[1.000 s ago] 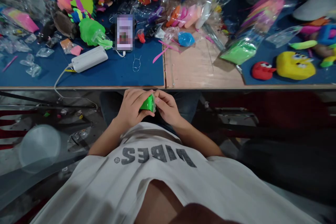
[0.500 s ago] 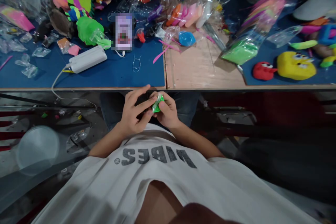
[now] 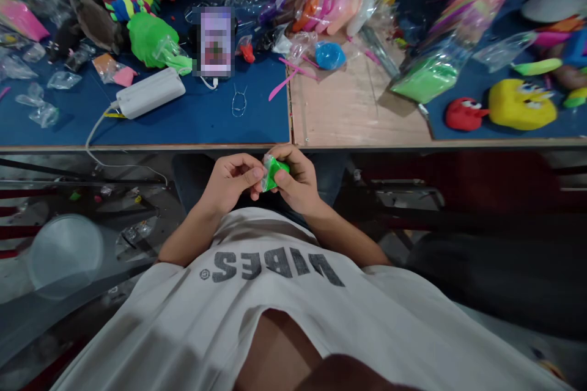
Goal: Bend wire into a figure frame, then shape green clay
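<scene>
Pinching a small green packet point(image 3: 270, 176) between both hands, the person has it just below the front edge of the table point(image 3: 358, 125), over the lap and pretty close to where the left blue sheet point(image 3: 192, 128) meets the bare wood. It's bright green stuff in clear plastic, can't make out what's inside. The left hand point(image 3: 229, 186) is mostly closed, thumb and fingertips squeezed together on the see-through end. The right hand point(image 3: 300, 182) is curled around the green end, thumb pressed on top, fingers tucked behind it, so no big gap in either grip. Up on the table, back from the front edge, a white power bank point(image 3: 150, 93) lies at a slant with its cable drooping over that edge, and a thin wire loop point(image 3: 239, 104) sits to the right of it. Behind those is a phone with a blurred-out screen point(image 3: 215, 41), plugged in. Some pink strips point(image 3: 282, 87) cross the seam onto the wood, just in front of a blue wrapped lump point(image 3: 330, 56). Over toward the front right corner, a red piece with eyes point(image 3: 464, 115) is right beside a bigger yellow one point(image 3: 521, 109). The back edge is basically buried in colorful clay-looking bits and crinkly bags.
</scene>
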Demonstrator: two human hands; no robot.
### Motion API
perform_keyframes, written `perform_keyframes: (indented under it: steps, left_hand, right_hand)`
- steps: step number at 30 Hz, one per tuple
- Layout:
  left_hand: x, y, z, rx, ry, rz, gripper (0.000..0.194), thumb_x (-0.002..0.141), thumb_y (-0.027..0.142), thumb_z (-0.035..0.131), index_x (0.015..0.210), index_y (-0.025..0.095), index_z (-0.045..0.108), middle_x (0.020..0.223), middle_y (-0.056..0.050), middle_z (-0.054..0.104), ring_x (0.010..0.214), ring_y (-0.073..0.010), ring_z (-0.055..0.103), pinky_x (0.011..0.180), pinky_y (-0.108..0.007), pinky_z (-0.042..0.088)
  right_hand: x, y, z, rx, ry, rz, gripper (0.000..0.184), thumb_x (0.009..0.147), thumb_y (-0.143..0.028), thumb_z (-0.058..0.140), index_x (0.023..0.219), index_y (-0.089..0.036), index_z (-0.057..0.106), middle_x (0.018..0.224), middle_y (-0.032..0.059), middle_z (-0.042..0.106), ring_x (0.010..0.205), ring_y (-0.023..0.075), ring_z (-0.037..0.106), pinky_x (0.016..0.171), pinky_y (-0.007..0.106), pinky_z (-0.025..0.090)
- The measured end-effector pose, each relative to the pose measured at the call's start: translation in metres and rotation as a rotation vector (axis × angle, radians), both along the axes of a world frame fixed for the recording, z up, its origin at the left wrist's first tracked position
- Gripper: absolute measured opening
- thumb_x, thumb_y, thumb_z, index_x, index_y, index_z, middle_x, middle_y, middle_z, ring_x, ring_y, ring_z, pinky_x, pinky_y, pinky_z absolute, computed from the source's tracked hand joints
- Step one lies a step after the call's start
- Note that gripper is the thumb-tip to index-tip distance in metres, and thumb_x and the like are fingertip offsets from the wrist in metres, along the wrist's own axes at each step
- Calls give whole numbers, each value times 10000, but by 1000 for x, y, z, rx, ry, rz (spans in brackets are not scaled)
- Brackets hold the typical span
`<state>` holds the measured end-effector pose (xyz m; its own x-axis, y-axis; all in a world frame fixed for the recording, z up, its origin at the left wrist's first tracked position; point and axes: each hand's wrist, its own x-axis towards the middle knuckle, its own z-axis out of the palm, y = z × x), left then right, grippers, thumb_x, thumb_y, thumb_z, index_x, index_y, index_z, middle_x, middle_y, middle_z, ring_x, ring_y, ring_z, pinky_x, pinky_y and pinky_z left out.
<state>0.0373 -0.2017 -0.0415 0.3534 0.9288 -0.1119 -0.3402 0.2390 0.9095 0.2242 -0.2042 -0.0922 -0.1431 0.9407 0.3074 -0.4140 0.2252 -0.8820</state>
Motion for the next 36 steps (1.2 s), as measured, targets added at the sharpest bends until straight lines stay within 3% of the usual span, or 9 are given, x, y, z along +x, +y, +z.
perform_keyframes:
  steps: [4, 16, 24, 28, 32, 36]
  left_hand:
    - [3, 2, 6, -37, -59, -32, 575, 750, 609, 1154, 839, 154, 814, 610, -2, 745, 460, -97, 651, 439, -173, 557]
    - [4, 3, 1, -105, -84, -59, 622, 779, 662, 1124, 812, 156, 765, 576, 6, 703, 428, -79, 590, 424, -170, 520]
    - [5, 3, 0, -105, -72, -67, 635, 779, 671, 1119, 810, 161, 743, 575, 13, 697, 426, -77, 584, 429, -172, 511]
    - [6, 2, 0, -108, -82, -65, 626, 773, 657, 1125, 801, 155, 754, 573, 6, 706, 415, -72, 578, 419, -163, 509]
    - [4, 1, -5, -112, -53, -36, 552, 793, 597, 1123, 817, 150, 800, 597, -10, 734, 443, -82, 605, 429, -166, 518]
    - [-6, 2, -8, -45, 36, -24, 409, 780, 430, 1128, 839, 153, 834, 655, -20, 780, 505, -103, 672, 504, -186, 577]
  right_hand:
    - [1, 0, 2, -2, -2, 19, 429, 1017, -623, 967, 1189, -263, 809, 924, -21, 745, 574, 88, 601, 502, 221, 496]
    - [-1, -2, 1, -91, -38, 32, 507, 991, -713, 955, 1160, -266, 786, 875, -21, 727, 569, 108, 583, 512, 259, 493]
    - [-1, -1, 3, -43, -7, 43, 404, 1035, -609, 954, 1166, -259, 800, 860, -32, 719, 568, 94, 599, 517, 233, 484]
    - [0, 0, 4, -51, -30, 34, 471, 1010, -669, 956, 1152, -255, 784, 860, -33, 709, 555, 94, 580, 507, 239, 480]
    - [3, 0, 6, -45, -87, 23, 488, 1010, -693, 943, 1149, -256, 778, 923, -15, 721, 583, 100, 561, 541, 261, 490]
    - [10, -1, 10, 49, -234, -12, 415, 1044, -646, 925, 1137, -262, 798, 1002, 19, 749, 730, 144, 624, 703, 312, 541]
